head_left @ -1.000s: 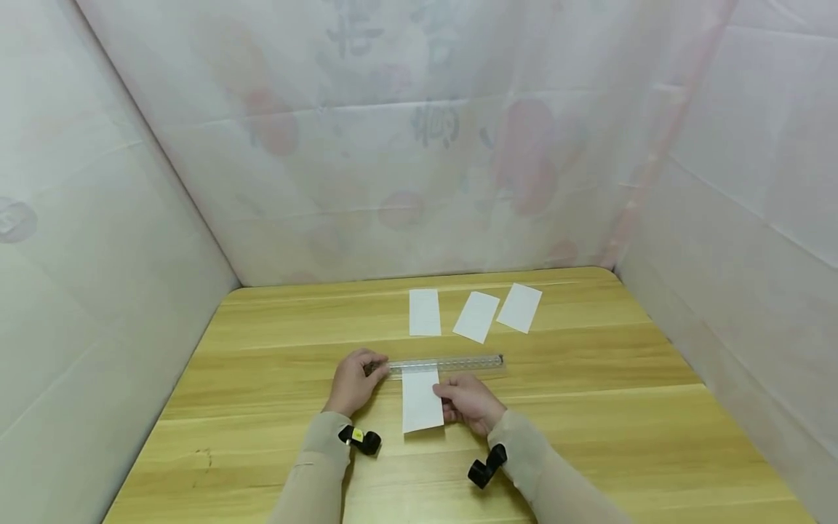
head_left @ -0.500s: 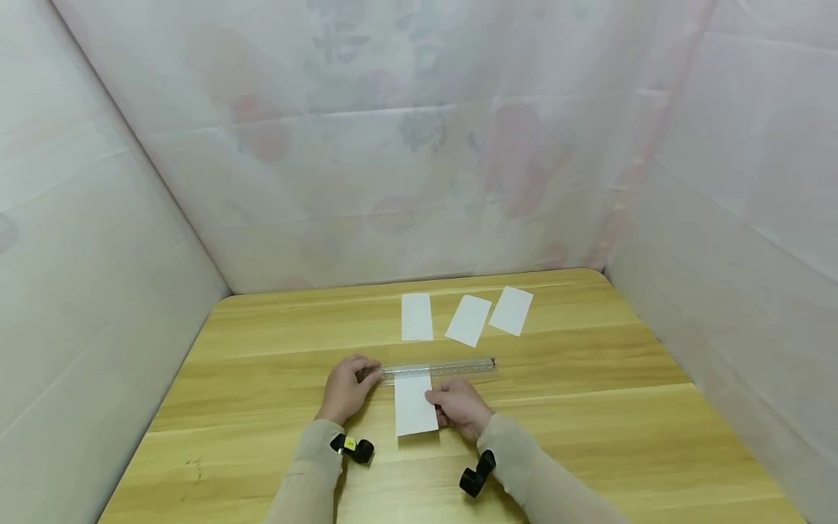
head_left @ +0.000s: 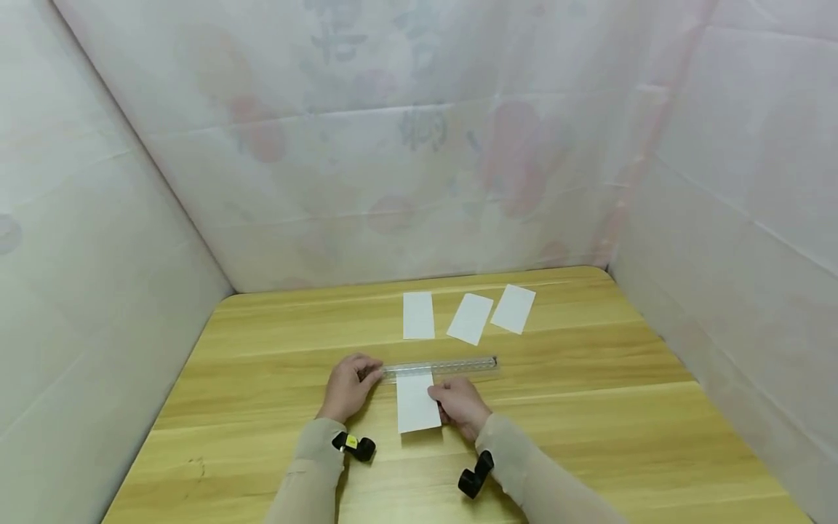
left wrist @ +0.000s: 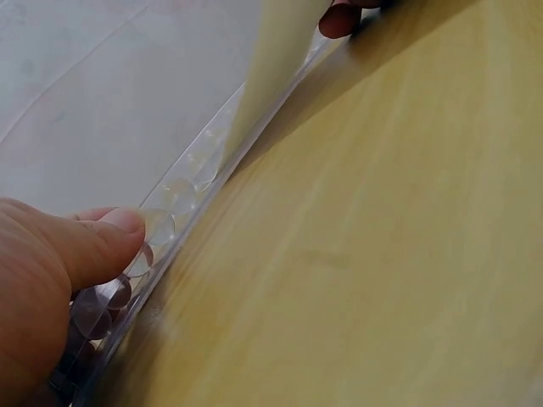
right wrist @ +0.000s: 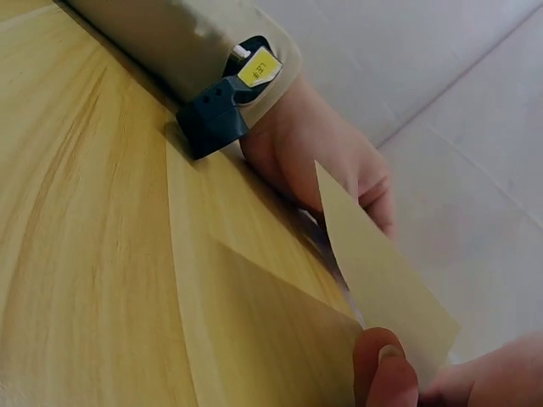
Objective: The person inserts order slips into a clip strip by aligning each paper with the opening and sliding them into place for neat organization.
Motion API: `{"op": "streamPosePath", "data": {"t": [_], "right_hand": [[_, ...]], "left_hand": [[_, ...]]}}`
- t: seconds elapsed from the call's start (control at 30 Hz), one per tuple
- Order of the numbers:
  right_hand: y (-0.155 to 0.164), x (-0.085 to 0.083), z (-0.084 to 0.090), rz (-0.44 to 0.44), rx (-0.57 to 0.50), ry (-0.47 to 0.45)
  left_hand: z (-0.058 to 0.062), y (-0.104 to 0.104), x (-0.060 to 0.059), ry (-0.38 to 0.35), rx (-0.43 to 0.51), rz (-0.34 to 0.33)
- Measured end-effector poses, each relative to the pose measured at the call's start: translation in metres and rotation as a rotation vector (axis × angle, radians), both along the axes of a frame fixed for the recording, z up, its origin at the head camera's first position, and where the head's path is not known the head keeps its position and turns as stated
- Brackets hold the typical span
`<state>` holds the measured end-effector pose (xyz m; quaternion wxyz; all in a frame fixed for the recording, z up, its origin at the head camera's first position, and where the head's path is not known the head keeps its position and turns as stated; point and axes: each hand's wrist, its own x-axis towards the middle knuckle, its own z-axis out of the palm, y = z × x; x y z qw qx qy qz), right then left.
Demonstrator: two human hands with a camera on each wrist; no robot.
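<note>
A long clear plastic strip [head_left: 458, 366], ruler-like, lies crosswise on the table. Round clear shapes run along it in the left wrist view. My left hand [head_left: 348, 386] grips its left end, thumb on the near side; its other fingers are partly hidden. One white paper slip [head_left: 417, 404] has its far end at the strip, and whether it lies under or against it cannot be told. My right hand [head_left: 461, 405] pinches the slip's right edge between thumb and fingers. In the right wrist view the paper [right wrist: 382, 271] stands tilted up off the table, casting a shadow.
Three more white slips lie flat beyond the strip: a left one [head_left: 419, 316], a middle one [head_left: 470, 319] and a right one [head_left: 513, 308]. The wooden table [head_left: 262, 327] meets pale curtain walls at the back and sides. Black wrist cameras sit on both sleeves.
The head view has shifted slightly. Both hands keep their holds on the strip and the slip, with no clear movement against the table.
</note>
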<state>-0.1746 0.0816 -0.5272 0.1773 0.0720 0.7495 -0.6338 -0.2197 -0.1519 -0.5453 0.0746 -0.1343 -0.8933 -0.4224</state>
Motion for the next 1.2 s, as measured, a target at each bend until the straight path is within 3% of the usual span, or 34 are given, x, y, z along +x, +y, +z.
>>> {"op": "streamPosePath", "data": {"t": [0.73,1.2], "right_hand": [[-0.013,0.000,-0.001,-0.177,0.112,0.077],[-0.014,-0.002,0.002,-0.161,0.124,0.154]], "left_hand": [[-0.002,-0.003,-0.001,0.032,0.005,0.016],[-0.004,-0.003,-0.002,0.021,-0.012,0.013]]}}
